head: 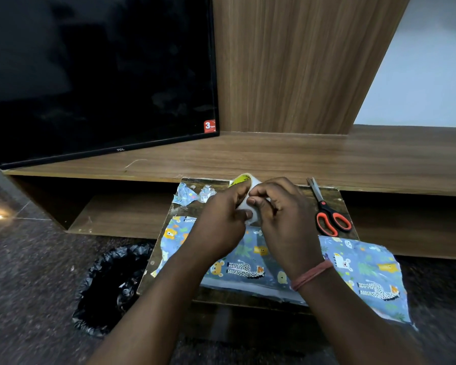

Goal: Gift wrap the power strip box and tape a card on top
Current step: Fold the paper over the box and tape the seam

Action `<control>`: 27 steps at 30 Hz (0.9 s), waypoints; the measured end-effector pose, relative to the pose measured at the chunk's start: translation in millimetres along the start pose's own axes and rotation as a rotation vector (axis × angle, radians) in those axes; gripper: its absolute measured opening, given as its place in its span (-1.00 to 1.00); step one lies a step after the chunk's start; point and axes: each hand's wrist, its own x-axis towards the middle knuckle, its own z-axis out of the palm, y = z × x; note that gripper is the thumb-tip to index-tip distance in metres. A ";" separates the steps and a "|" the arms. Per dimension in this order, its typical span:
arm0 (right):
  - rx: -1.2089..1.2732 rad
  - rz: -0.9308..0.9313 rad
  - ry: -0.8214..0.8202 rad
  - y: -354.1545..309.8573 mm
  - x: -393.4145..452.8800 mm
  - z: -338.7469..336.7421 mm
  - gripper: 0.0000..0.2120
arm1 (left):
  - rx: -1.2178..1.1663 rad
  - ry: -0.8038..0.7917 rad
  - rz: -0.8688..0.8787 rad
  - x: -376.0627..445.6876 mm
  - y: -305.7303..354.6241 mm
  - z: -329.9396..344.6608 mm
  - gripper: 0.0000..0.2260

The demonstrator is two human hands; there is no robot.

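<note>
Both hands meet over a small dark table. My left hand grips a white roll of tape with a yellow inner label. My right hand curls over the roll from the right, its fingertips pinching at the roll's surface. Below the hands lies blue gift wrap printed with animals, spread flat and hanging over the table's right edge. The power strip box cannot be made out; my arms cover the middle of the wrap. No card is visible.
Orange-handled scissors lie on the table to the right of my hands. Crumpled wrap scraps sit at the back left. A bin with a black liner stands on the floor to the left. Behind are a wooden shelf and a television.
</note>
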 end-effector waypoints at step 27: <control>-0.022 0.067 -0.004 1.7 -5.6 7.1 -0.86 | -0.314 0.057 -0.187 0.0 -1.0 3.1 -0.71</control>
